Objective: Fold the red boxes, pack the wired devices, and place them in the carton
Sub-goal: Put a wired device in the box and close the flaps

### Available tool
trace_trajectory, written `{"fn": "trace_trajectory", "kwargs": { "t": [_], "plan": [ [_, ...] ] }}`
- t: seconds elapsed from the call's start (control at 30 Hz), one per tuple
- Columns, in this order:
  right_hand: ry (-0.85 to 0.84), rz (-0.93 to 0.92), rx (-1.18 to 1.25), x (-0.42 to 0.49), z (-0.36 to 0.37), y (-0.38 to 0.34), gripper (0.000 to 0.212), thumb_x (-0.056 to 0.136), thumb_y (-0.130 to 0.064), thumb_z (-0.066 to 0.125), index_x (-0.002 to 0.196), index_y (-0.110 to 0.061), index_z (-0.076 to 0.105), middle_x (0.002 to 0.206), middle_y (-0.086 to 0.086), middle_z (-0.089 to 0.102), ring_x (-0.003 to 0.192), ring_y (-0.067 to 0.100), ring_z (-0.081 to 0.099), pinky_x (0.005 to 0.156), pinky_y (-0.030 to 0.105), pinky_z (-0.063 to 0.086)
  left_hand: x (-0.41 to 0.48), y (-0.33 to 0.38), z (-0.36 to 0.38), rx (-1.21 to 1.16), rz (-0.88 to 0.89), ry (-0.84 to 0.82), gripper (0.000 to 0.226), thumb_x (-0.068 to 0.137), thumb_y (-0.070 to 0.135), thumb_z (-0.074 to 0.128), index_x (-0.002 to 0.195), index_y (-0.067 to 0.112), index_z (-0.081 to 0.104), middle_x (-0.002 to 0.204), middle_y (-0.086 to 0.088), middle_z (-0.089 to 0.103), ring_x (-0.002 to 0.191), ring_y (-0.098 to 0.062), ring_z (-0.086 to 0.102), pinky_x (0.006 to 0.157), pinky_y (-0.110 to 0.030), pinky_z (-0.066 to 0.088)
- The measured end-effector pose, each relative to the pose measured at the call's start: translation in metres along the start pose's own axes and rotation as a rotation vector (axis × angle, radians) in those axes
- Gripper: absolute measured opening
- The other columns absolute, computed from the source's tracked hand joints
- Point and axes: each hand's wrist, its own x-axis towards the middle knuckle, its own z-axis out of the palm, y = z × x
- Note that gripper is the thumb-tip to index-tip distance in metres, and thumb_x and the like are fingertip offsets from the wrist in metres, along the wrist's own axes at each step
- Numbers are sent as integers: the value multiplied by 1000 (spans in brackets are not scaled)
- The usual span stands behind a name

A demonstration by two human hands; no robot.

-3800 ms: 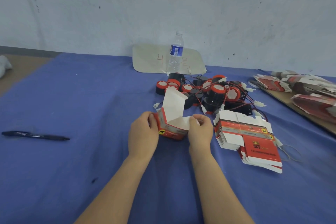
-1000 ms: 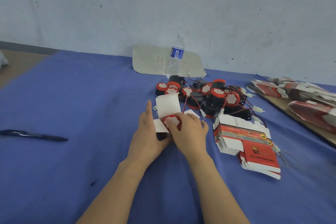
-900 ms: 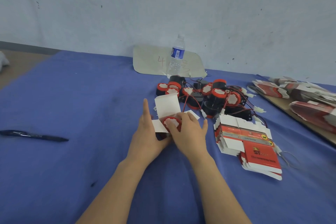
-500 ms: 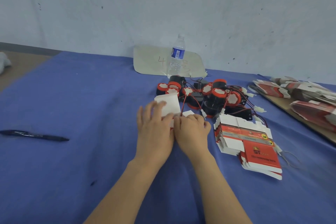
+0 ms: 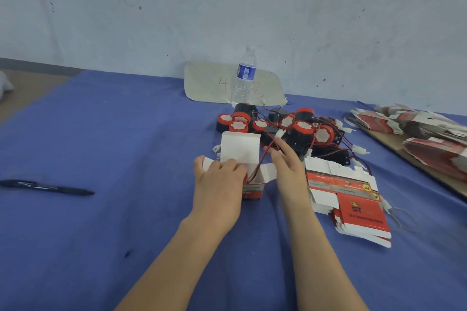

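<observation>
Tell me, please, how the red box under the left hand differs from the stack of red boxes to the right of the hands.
The red box stands folded up with its white lid flap raised; the stack lies flat and unfolded. The left hand holds the red box; no hand holds the stack. A red wire runs out of the red box, none out of the stack. Both are red and white printed card.

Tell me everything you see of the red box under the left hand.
The red box, small printed cardboard, white inside, stands upright on the blue cloth, top open: lid flap raised, side flaps spread. The left hand grips its left side. A red wire runs out of it toward the right hand.
</observation>
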Motion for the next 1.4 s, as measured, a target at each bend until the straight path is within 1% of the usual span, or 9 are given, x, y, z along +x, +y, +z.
{"fn": "trace_trajectory", "kwargs": {
  "t": [0.13,0.3,0.67,0.83,0.9,1.0,1.13,1.27,1.4],
  "plan": [
    [23,-111,8,0,0,-9,11,94,-12,57,104,-17,55,90,2,72,93,7,66,84,21,47,-1,0,9,-18,-17,11,33,94,15,49,124,29,52,127,4,43,119,-20,40,106,-42,8],
    [50,-482,-712,-9,12,-11,15,92,-21,61,96,-9,70,94,-1,49,92,18,47,72,20,32,0,-3,18,-47,-79,60,32,98,20,44,127,31,49,131,5,40,122,-19,35,104,-38,13],
    [-534,22,-200,-24,10,-34,38,97,-45,42,76,-36,73,82,-17,72,76,-4,65,69,11,49,0,-8,20,-76,-116,88,40,96,16,42,132,34,45,134,7,39,128,-14,32,108,-39,2],
    [-366,-193,-548,-24,14,-33,46,100,-34,40,101,5,64,94,18,67,81,26,60,74,35,47,1,-9,21,-75,-129,72,38,99,22,43,135,33,43,137,7,37,131,-15,30,110,-40,4],
    [-290,-240,-590,-18,8,-31,27,100,-20,41,108,-7,63,83,13,66,65,19,55,58,29,43,1,-9,22,-61,-132,68,38,99,21,45,135,32,44,137,6,37,130,-16,31,110,-40,5],
    [-287,-139,-609,-11,-4,-28,28,98,-9,43,124,-18,50,90,8,69,79,24,61,60,23,47,3,-9,23,-42,-142,80,45,97,20,49,138,30,36,137,6,37,128,-16,34,109,-40,9],
    [-334,-201,-807,-9,-3,-25,30,96,-5,45,114,-16,66,106,-1,69,88,11,58,63,0,39,4,-10,25,-40,-137,80,63,96,17,48,148,35,17,136,4,35,128,-18,33,109,-40,8],
    [-346,-264,-994,-9,2,-24,32,97,-7,44,111,-19,70,116,2,59,98,14,54,77,14,40,1,-9,24,-17,-108,62,58,96,14,45,145,39,26,135,2,32,129,-19,28,109,-41,5],
    [-192,-277,-891,-8,4,-21,28,96,-4,48,112,-16,68,119,1,40,87,10,45,62,6,36,1,-4,23,6,-77,57,52,95,10,43,142,30,35,140,4,32,132,-19,26,109,-43,1]
  ]
}}
